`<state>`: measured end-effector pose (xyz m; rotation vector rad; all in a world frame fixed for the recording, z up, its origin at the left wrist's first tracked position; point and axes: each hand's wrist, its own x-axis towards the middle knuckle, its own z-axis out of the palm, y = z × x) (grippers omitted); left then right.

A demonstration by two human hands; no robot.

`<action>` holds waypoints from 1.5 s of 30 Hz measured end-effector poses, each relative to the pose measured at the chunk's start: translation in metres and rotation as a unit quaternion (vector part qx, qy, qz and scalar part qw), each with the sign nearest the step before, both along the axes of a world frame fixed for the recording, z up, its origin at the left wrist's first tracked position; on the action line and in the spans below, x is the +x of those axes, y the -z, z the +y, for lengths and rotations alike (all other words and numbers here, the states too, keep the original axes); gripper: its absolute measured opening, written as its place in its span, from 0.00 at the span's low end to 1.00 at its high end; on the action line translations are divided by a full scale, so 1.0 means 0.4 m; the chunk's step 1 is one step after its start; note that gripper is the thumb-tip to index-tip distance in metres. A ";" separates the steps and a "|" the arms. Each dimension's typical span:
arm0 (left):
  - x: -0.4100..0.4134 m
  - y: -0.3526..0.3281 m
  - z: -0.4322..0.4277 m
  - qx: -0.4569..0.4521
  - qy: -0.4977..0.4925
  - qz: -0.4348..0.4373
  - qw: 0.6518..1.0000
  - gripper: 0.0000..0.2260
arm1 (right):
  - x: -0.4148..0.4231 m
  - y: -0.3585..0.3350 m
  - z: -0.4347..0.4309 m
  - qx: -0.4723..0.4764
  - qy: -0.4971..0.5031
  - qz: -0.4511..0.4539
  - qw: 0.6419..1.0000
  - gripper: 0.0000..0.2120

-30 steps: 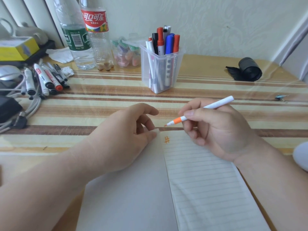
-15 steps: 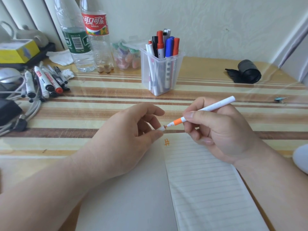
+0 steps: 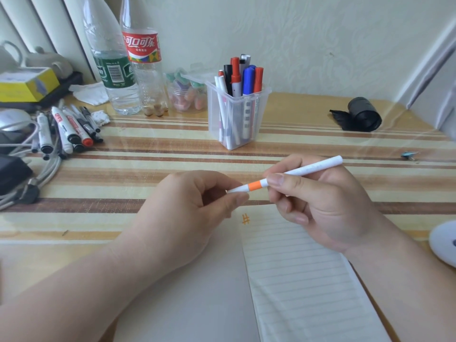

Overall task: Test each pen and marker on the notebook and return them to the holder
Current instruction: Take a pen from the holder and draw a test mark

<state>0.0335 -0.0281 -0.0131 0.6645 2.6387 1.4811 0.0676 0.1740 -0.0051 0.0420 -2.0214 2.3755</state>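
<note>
A white pen (image 3: 308,169) with an orange band is held level above the top of the open notebook (image 3: 296,280). My right hand (image 3: 318,203) grips its barrel. My left hand (image 3: 187,213) pinches the white cap (image 3: 237,190), which sits over the pen's tip. An orange hash mark (image 3: 245,219) shows at the top left of the lined page. The clear plastic holder (image 3: 234,117) stands behind, with several pens and markers in it.
Several loose markers (image 3: 69,129) lie at the far left beside cables (image 3: 37,176). Two plastic bottles (image 3: 128,70) and a small jar (image 3: 185,95) stand at the back. A black roll (image 3: 362,114) lies at the back right, a white object (image 3: 444,240) at the right edge.
My left hand brought the white cap up to the pen's orange tip and pushed it on. The bare tip no longer shows. Both hands rose slightly above the notebook.
</note>
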 end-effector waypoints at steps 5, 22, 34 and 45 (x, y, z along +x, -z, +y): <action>0.008 -0.003 0.001 -0.024 0.010 0.086 0.996 0.06 | -0.001 -0.003 -0.008 -0.007 -0.001 -0.011 1.000 0.04; 0.009 0.010 0.035 0.014 -0.004 0.136 0.991 0.08 | -0.009 0.024 -0.052 -0.027 0.030 -0.015 0.999 0.09; 0.007 -0.008 -0.004 -0.353 0.003 0.086 0.932 0.39 | -0.052 0.046 0.055 0.484 0.166 -0.006 0.859 0.07; -0.026 -0.011 -0.005 -0.365 0.046 0.079 0.927 0.45 | -0.056 0.039 0.041 0.436 0.227 -0.060 0.869 0.09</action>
